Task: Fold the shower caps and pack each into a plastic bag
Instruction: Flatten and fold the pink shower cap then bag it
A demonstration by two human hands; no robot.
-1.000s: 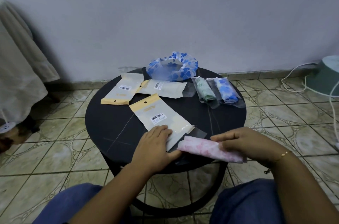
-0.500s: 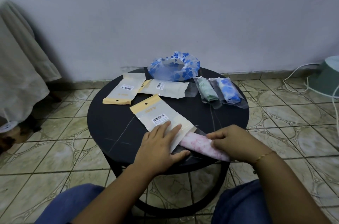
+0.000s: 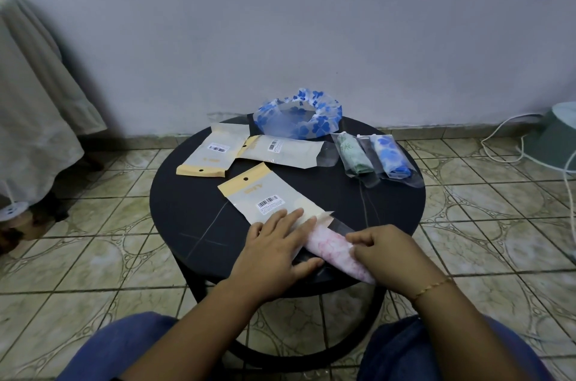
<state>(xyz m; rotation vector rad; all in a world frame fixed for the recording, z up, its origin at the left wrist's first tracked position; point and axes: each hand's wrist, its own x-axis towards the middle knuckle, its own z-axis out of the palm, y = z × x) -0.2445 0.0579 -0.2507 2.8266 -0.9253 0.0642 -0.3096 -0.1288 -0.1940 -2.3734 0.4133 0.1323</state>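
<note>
Progress since a second ago: the folded pink shower cap has slid further into the mouth of the near plastic bag, so this packing step looks nearly done. The left hand lies flat with straight fingers, pinning the bag to the round surface; the right hand has its grip pinched on the cap's tail. Further back, two packed bags hold a green and a blue cap, two empty bags wait, and an unfolded blue cap sits behind.
</note>
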